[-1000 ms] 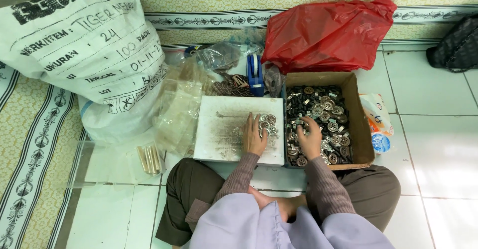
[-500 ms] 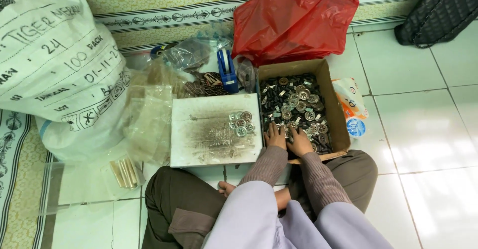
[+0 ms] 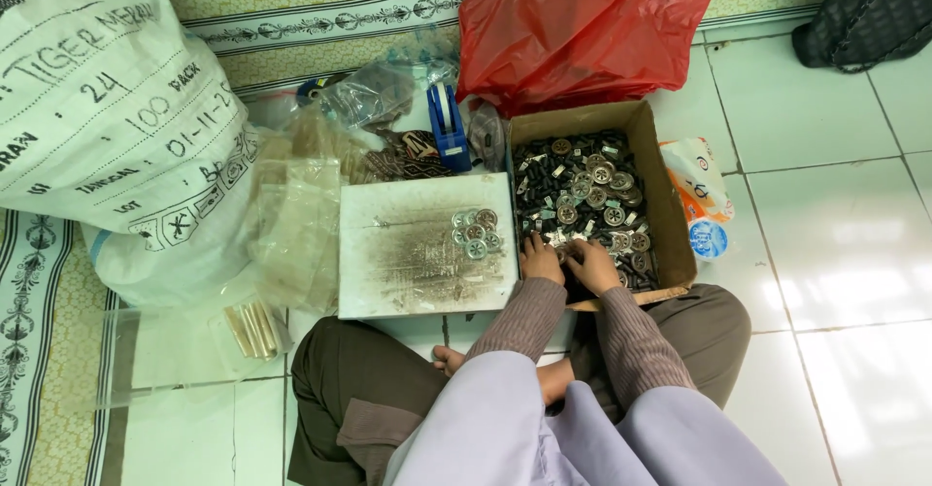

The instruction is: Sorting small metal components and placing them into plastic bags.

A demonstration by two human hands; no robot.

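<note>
A brown cardboard box (image 3: 662, 195) sits on the tiled floor in front of my crossed legs, filled with several round metal buttons (image 3: 587, 187) and dark pieces. Both hands are down in the near end of the box. My left hand (image 3: 540, 258) and my right hand (image 3: 592, 264) lie side by side, fingers curled among the buttons; whether they hold any I cannot tell. To the left lies a scuffed white board (image 3: 408, 253) with a small cluster of silver buttons (image 3: 475, 233) near its top right corner.
A large white printed sack (image 3: 107, 127) stands at the left, with clear plastic bags (image 3: 296, 214) beside it. A red plastic bag (image 3: 582, 25) lies behind the box, a blue tape dispenser (image 3: 448, 125) beside it. A dark bag (image 3: 864, 10) sits top right.
My left hand moved off the white board's button pile into the box, beside my right hand. The view tilted and shifted, so the scene sits differently in frame.
</note>
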